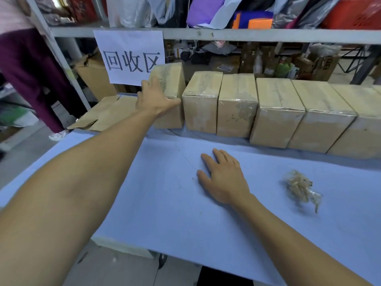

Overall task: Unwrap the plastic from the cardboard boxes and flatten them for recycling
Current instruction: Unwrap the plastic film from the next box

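Left hand (153, 98) of mine reaches out, fingers spread flat against the near side of the end wrapped box (170, 93), gripping nothing; more wrapped boxes (276, 112) line up to its right. Flattened cardboard (107, 114) lies just left. Right hand (221, 176) rests open-palmed on the blue table (154, 193), plastic wad (300, 187) off to its right.

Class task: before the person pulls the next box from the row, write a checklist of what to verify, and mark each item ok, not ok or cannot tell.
1. Left hand reaches the leftmost wrapped box: ok, open palm against its side.
2. Grip secured on that box: not ok, fingers are straight.
3. Right hand free: ok, flat on the blue table cover.
4. Working space in front: ok, only a crumpled plastic wad lies to the right.
5. Flattened cardboard set aside: ok, at the left end.
6. Where the wrap's seam starts: cannot tell.
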